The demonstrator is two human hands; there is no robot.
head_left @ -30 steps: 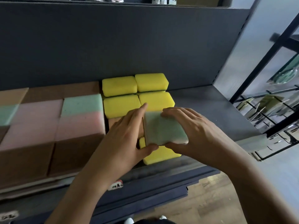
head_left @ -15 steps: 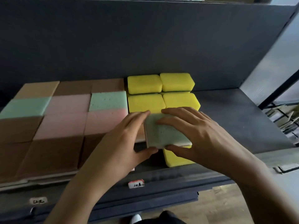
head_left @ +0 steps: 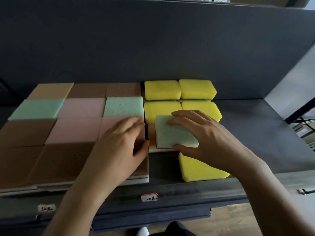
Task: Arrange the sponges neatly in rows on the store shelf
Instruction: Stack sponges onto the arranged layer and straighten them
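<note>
While the dark back panel (head_left: 153,48) fills the top of the view, the grey shelf (head_left: 255,133) runs across beneath it. On the left sits the big block of flat sponges (head_left: 76,130) in brown, pink, mint and tan, packed edge to edge in rows right up to the shelf's front lip. Beside them, four yellow sponges (head_left: 162,90) stand two by two against the back. A fifth, the lone yellow sponge (head_left: 201,169), lies at the front edge, apart from the rest.

Now the hands. The left hand (head_left: 119,143) rests on the block's right-hand column, fingers loosely bent over a pink top, gripping nothing. The right hand (head_left: 209,133) has the mint-green sponge (head_left: 172,133), fingers spread over its top and thumb hooked against its near edge. That sponge sits slightly askew between the yellow four and the lone one, partly over an orange-tan sponge (head_left: 151,133) just right of the block.

Down on the front rail are a red-edged price tag (head_left: 149,197) and, further left, a white price tag (head_left: 46,208), both handwritten.
</note>
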